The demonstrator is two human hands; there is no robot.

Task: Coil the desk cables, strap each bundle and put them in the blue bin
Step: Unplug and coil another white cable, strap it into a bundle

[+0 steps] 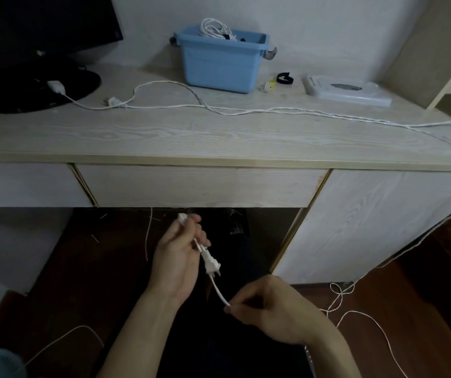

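Note:
Below the desk's front edge, my left hand [176,257] grips the end of a white cable, its white plug [212,264] hanging just under my fingers. My right hand [268,304] pinches the same cable [220,293] a short way down from the plug. The blue bin [220,64] stands at the back of the desk with a coiled white bundle [214,28] in it. Another white cable [246,111] trails loose across the desktop and off the right edge. A black strap [284,78] lies right of the bin.
A black monitor [41,25] and its base [41,91] occupy the desk's back left. A flat white device [347,90] lies at the back right. A small white and yellow piece [268,85] lies by the strap. More white cable [355,312] loops on the dark floor.

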